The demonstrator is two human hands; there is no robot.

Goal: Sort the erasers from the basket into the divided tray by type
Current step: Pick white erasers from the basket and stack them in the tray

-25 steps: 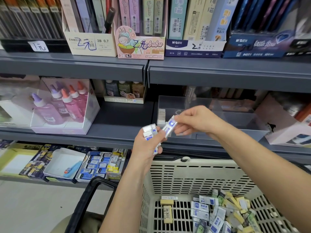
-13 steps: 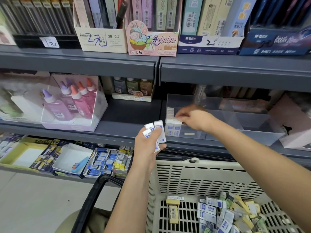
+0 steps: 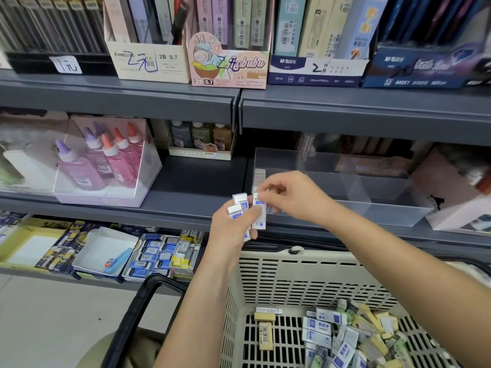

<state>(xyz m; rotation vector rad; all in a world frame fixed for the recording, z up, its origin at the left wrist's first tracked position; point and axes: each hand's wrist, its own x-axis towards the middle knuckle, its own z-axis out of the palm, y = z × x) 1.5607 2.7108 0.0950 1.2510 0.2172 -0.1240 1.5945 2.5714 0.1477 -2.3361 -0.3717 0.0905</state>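
Observation:
My left hand (image 3: 233, 227) grips a small bunch of white erasers with blue sleeves (image 3: 240, 204), held upright in front of the shelf edge. My right hand (image 3: 292, 195) pinches the top of one of those erasers (image 3: 259, 212), at the right of the bunch. Behind the hands stands the clear divided tray (image 3: 372, 187) on the middle shelf; a row of white erasers (image 3: 259, 176) stands in its left compartment. Below, the beige basket (image 3: 305, 277) holds a heap of mixed erasers (image 3: 350, 338): blue-white, yellow and green ones.
Glue bottles in a clear box (image 3: 106, 166) stand left on the same shelf. Small bottles (image 3: 202, 139) sit behind. The shelf above carries pencil-lead boxes (image 3: 228, 62). Lower left are trays of erasers (image 3: 159, 256). The basket's black handle (image 3: 127, 320) hangs at its left.
My right hand left the tray's left compartment, came back to my left hand and took hold of one eraser in the bunch. The left hand stayed about where it was.

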